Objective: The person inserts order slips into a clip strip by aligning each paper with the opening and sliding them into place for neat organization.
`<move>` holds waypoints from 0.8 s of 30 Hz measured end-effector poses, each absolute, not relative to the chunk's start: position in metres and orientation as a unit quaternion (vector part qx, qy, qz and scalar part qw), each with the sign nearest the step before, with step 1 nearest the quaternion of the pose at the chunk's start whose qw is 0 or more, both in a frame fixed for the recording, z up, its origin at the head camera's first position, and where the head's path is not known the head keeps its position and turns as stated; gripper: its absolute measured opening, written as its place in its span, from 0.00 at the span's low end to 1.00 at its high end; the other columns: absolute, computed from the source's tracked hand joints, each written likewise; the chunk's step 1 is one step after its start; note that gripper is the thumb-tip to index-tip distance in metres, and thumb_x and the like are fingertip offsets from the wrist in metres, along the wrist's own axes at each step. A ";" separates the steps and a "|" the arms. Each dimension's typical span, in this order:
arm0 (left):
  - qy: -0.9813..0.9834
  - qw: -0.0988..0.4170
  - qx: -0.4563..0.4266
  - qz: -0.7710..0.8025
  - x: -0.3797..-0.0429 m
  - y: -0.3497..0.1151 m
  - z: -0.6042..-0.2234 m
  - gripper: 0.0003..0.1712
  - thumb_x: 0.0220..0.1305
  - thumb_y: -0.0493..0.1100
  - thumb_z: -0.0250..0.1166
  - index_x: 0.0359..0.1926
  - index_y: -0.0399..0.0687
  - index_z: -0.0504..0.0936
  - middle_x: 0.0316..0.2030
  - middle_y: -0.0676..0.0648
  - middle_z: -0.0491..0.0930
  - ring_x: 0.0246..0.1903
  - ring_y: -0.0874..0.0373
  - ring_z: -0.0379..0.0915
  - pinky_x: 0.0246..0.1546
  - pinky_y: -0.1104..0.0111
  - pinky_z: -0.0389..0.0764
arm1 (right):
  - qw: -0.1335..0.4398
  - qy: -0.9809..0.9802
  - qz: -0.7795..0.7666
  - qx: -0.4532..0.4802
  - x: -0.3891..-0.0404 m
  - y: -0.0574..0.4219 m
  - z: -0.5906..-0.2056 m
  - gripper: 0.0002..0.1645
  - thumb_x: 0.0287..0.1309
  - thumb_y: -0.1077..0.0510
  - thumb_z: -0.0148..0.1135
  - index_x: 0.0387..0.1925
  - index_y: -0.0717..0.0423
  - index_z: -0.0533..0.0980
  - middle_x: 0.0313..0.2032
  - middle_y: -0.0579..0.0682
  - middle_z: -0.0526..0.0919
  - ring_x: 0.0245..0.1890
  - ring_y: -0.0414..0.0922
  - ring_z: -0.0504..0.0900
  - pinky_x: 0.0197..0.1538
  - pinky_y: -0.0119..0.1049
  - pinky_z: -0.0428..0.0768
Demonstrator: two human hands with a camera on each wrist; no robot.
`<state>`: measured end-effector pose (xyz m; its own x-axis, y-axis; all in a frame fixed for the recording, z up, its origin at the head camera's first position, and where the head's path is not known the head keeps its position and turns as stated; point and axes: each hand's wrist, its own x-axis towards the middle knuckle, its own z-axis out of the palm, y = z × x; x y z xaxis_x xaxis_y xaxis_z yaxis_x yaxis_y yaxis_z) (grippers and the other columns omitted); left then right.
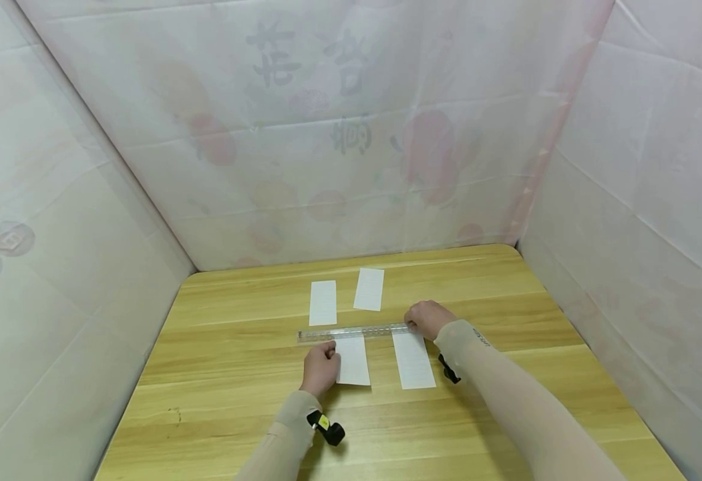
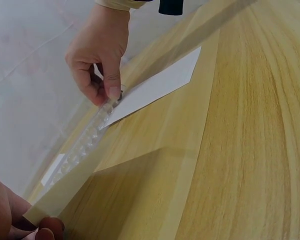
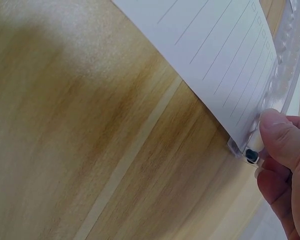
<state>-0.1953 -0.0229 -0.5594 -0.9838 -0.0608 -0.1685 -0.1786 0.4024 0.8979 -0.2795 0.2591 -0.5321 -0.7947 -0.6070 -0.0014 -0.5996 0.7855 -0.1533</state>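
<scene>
A clear plastic ticket rail (image 1: 351, 332) with a row of round beads lies crosswise over the table. My right hand (image 1: 429, 319) pinches its right end between thumb and fingers; in the right wrist view the thumb (image 3: 277, 125) presses beside a small dark fitting. My left hand (image 1: 320, 369) pinches the upper left corner of a white paper slip (image 1: 353, 361) whose top edge meets the rail. The slip's lower part stands off the table and casts a shadow. Another lined slip (image 1: 413, 361), with small printed boxes, has its top edge at the rail near my right hand.
Two more white slips, one at the left (image 1: 323, 302) and one at the right (image 1: 369, 289), lie flat beyond the rail. The wooden table (image 1: 224, 387) is bordered by pale printed cloth walls (image 1: 351, 200) at the back and both sides.
</scene>
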 end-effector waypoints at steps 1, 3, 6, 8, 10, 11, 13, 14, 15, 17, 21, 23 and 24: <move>0.835 0.054 -0.071 0.542 -0.195 -0.023 -0.559 0.21 0.65 0.33 0.56 0.58 0.30 0.75 0.47 0.40 0.79 0.42 0.52 0.70 0.41 0.61 0.73 | 0.024 0.944 -0.071 -0.320 -0.279 0.259 -0.532 0.16 0.55 0.66 0.67 0.16 0.52 0.75 0.15 0.39 0.64 0.19 0.36 0.58 0.26 0.31 0.63; 0.836 0.055 -0.068 0.542 -0.196 -0.023 -0.559 0.21 0.65 0.33 0.56 0.58 0.29 0.75 0.46 0.41 0.79 0.40 0.52 0.69 0.40 0.62 0.73 | 0.024 0.945 -0.067 -0.318 -0.279 0.259 -0.531 0.16 0.55 0.65 0.67 0.16 0.52 0.74 0.15 0.39 0.65 0.19 0.36 0.59 0.26 0.31 0.63; 0.835 0.055 -0.068 0.543 -0.196 -0.023 -0.559 0.21 0.64 0.33 0.56 0.58 0.30 0.75 0.45 0.42 0.79 0.39 0.53 0.69 0.38 0.63 0.72 | 0.031 0.947 -0.064 -0.313 -0.278 0.258 -0.530 0.15 0.56 0.65 0.67 0.17 0.51 0.75 0.17 0.38 0.67 0.20 0.36 0.60 0.27 0.32 0.64; 0.836 0.056 -0.068 0.542 -0.196 -0.023 -0.559 0.21 0.64 0.33 0.56 0.58 0.30 0.75 0.44 0.42 0.79 0.38 0.53 0.69 0.38 0.63 0.71 | 0.038 0.948 -0.065 -0.309 -0.278 0.257 -0.530 0.15 0.56 0.66 0.66 0.18 0.50 0.76 0.18 0.38 0.69 0.21 0.37 0.62 0.28 0.32 0.65; 0.836 0.056 -0.068 0.542 -0.196 -0.023 -0.560 0.21 0.65 0.33 0.56 0.58 0.30 0.75 0.43 0.43 0.79 0.38 0.53 0.68 0.37 0.63 0.71 | 0.042 0.949 -0.065 -0.307 -0.278 0.257 -0.530 0.14 0.56 0.65 0.66 0.19 0.50 0.76 0.19 0.37 0.71 0.21 0.37 0.63 0.28 0.32 0.65; 0.835 0.057 -0.068 0.543 -0.196 -0.023 -0.560 0.21 0.65 0.33 0.56 0.58 0.30 0.75 0.43 0.43 0.79 0.38 0.53 0.68 0.37 0.64 0.71 | 0.042 0.948 -0.065 -0.308 -0.278 0.257 -0.530 0.14 0.56 0.65 0.67 0.19 0.49 0.76 0.20 0.37 0.71 0.22 0.37 0.63 0.28 0.32 0.65; 0.833 0.058 -0.068 0.545 -0.196 -0.023 -0.561 0.21 0.65 0.32 0.56 0.59 0.30 0.75 0.43 0.42 0.79 0.37 0.53 0.68 0.36 0.64 0.71 | 0.039 0.948 -0.064 -0.310 -0.278 0.257 -0.530 0.14 0.55 0.65 0.67 0.19 0.49 0.76 0.20 0.37 0.71 0.22 0.37 0.63 0.28 0.32 0.65; 0.832 0.058 -0.069 0.547 -0.196 -0.023 -0.561 0.22 0.65 0.32 0.56 0.59 0.30 0.75 0.44 0.42 0.79 0.37 0.53 0.68 0.35 0.64 0.71 | 0.037 0.947 -0.065 -0.312 -0.278 0.257 -0.530 0.14 0.55 0.66 0.67 0.19 0.50 0.76 0.19 0.38 0.71 0.21 0.37 0.63 0.28 0.33 0.65; 0.830 0.059 -0.069 0.550 -0.196 -0.023 -0.561 0.22 0.65 0.32 0.56 0.59 0.30 0.74 0.44 0.43 0.79 0.37 0.53 0.68 0.35 0.64 0.71 | 0.035 0.947 -0.064 -0.312 -0.278 0.257 -0.531 0.15 0.55 0.66 0.67 0.18 0.50 0.75 0.18 0.38 0.70 0.21 0.37 0.62 0.28 0.32 0.65; 0.828 0.059 -0.072 0.553 -0.197 -0.023 -0.562 0.22 0.64 0.32 0.55 0.59 0.30 0.74 0.44 0.43 0.79 0.37 0.53 0.68 0.34 0.65 0.70 | 0.030 0.947 -0.064 -0.314 -0.279 0.258 -0.531 0.17 0.55 0.66 0.67 0.16 0.49 0.73 0.17 0.39 0.67 0.20 0.36 0.60 0.27 0.32 0.63; 0.825 0.054 -0.078 0.557 -0.197 -0.022 -0.562 0.22 0.64 0.32 0.56 0.59 0.30 0.74 0.43 0.43 0.79 0.37 0.54 0.68 0.34 0.65 0.70 | 0.026 0.947 -0.063 -0.314 -0.279 0.258 -0.531 0.22 0.56 0.66 0.66 0.13 0.48 0.67 0.15 0.39 0.61 0.19 0.36 0.57 0.27 0.31 0.61; 0.826 0.051 -0.079 0.556 -0.196 -0.022 -0.563 0.22 0.64 0.31 0.56 0.59 0.30 0.74 0.43 0.43 0.79 0.37 0.54 0.68 0.35 0.64 0.71 | 0.025 0.946 -0.065 -0.318 -0.280 0.258 -0.532 0.24 0.56 0.66 0.66 0.13 0.47 0.66 0.15 0.39 0.60 0.19 0.35 0.57 0.26 0.31 0.61; 0.826 0.049 -0.080 0.556 -0.196 -0.022 -0.563 0.22 0.64 0.31 0.56 0.59 0.30 0.74 0.43 0.43 0.79 0.38 0.54 0.69 0.36 0.64 0.71 | 0.024 0.946 -0.066 -0.317 -0.280 0.258 -0.532 0.24 0.56 0.66 0.66 0.13 0.46 0.65 0.15 0.38 0.60 0.19 0.35 0.57 0.26 0.31 0.61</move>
